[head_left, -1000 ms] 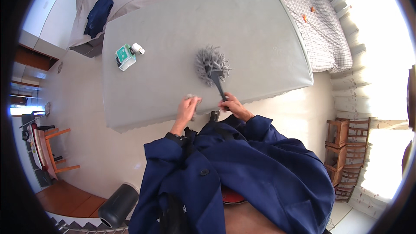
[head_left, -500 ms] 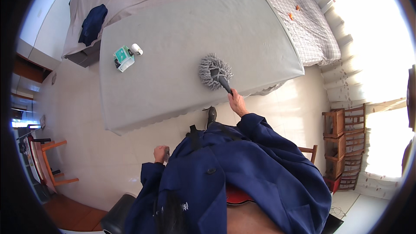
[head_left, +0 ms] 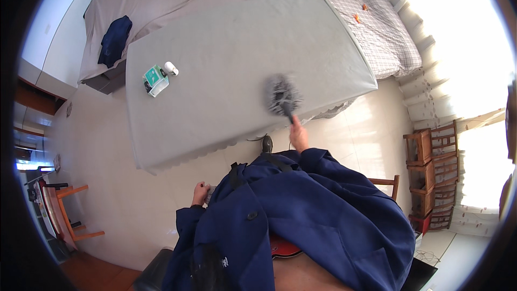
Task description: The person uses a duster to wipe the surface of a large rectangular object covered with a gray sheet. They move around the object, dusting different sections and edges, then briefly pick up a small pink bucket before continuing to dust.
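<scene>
My right hand (head_left: 299, 135) is closed round the dark handle of a grey duster (head_left: 282, 97) with a shaggy, mop-like head. The duster's head rests on or just over the grey cloth-covered table (head_left: 215, 75), close to its near edge, and is smeared by motion. Down at my left side, beside my navy coat (head_left: 301, 199), my left hand (head_left: 201, 193) has its fingers curled in. A small greyish thing shows next to those fingers, too little of it to name.
A green and white box (head_left: 156, 80) and a small white bottle-like object (head_left: 171, 68) stand on the table's left part. Wooden chairs (head_left: 425, 156) line the curtained right side. Behind the table lie a checked cloth (head_left: 350, 27) and a dark garment (head_left: 114, 40).
The duster and my right hand have moved a little to the right over the table, and its head has blurred. My left hand stays low at my side.
</scene>
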Available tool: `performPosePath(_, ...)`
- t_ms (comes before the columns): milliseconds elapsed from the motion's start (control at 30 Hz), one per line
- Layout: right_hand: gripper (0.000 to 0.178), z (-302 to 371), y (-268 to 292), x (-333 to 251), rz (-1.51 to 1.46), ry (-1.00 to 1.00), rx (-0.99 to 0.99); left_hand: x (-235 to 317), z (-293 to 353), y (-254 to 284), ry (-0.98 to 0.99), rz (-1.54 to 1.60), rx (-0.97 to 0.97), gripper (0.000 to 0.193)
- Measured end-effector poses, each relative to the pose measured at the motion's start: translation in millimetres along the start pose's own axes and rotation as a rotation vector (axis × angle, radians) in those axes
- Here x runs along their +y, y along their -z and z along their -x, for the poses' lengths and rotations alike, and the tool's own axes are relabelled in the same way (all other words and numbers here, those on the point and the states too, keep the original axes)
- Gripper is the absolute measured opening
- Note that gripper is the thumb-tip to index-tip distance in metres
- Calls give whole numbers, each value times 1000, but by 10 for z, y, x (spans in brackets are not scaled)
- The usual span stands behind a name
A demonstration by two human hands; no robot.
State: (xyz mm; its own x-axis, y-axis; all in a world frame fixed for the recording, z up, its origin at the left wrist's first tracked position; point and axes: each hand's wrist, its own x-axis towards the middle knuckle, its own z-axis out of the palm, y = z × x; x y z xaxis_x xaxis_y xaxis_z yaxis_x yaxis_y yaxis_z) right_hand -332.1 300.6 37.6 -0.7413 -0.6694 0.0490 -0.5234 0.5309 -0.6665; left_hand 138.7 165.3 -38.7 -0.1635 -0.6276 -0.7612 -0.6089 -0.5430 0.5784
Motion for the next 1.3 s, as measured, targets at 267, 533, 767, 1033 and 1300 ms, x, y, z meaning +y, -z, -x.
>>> performPosePath(267, 46, -93, 508, 170, 147, 74, -158, 566, -45, -158, -176, -78, -12, 31)
performPosePath(533, 49, -448, 355, 539, 122, -203, 181, 645, 84, -218, -49, -123, -177, 20)
performPosePath(767, 47, -47, 320, 70, -13, 213, -272, 670, 121, -414, -119, -117, -126, 17)
performPosePath(1033, 40, -1036, 765, 721, 302, -134, -39, 587, 341, -417, -37, -31, -68, 17)
performPosePath(1300, 35, -1778, 1, 426, 78, -256, 109, 529, 564, -321, 50, 12, -39, 18)
